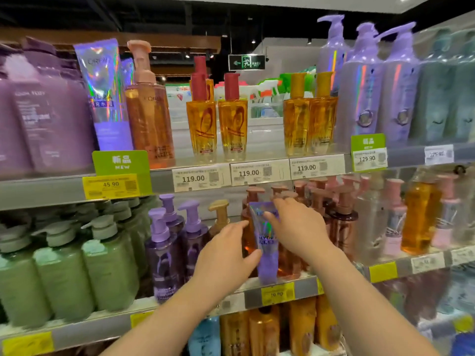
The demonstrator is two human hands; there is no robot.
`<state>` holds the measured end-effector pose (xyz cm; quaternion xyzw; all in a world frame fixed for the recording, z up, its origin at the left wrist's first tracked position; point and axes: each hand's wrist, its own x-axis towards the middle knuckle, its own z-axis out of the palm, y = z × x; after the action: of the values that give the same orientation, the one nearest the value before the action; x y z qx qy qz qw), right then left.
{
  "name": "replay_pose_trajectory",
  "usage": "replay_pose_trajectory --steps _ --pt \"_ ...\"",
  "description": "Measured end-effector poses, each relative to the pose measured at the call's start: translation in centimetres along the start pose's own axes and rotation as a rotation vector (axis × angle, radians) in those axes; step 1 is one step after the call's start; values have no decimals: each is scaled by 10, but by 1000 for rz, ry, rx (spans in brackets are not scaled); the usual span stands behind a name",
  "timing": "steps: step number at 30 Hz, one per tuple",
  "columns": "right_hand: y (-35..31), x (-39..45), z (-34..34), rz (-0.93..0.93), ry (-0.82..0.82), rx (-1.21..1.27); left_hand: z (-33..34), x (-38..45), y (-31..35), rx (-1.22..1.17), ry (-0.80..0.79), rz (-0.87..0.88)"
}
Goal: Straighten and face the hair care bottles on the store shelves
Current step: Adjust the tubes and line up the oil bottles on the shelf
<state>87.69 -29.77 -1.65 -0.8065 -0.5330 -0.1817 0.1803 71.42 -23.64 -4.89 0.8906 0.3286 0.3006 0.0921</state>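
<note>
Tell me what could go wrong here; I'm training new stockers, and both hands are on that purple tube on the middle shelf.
The purple tube stands at the shelf lip; it could slip off the front. The right hand reaches among the brown pump bottles and may knock one over. The left hand only has a light grip low on the tube, so it could tip.

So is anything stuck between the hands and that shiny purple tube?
Nothing visible. The left hand and right hand both already touch the shiny purple holographic tube, which stands at the middle shelf's front edge, ahead of the amber pump bottles.
</note>
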Motion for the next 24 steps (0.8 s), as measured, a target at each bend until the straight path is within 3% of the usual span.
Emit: replay_pose_trajectory --steps 4,10,16,21,24 --pt "12 8 0 -90 39 30 25 15 12 -80 -11 -101" --pt "27 5 -10 -191 63 344 33 13 17 -98 59 -193" --pt "27 14 -49 -358 365 578 -6 11 36 -231 205 -130" --pt "4 18 -101 -475 430 759 -57 2 55 -390 350 -27" --pt "-16 24 -130 -481 383 908 -90 0 59 -448 392 16"
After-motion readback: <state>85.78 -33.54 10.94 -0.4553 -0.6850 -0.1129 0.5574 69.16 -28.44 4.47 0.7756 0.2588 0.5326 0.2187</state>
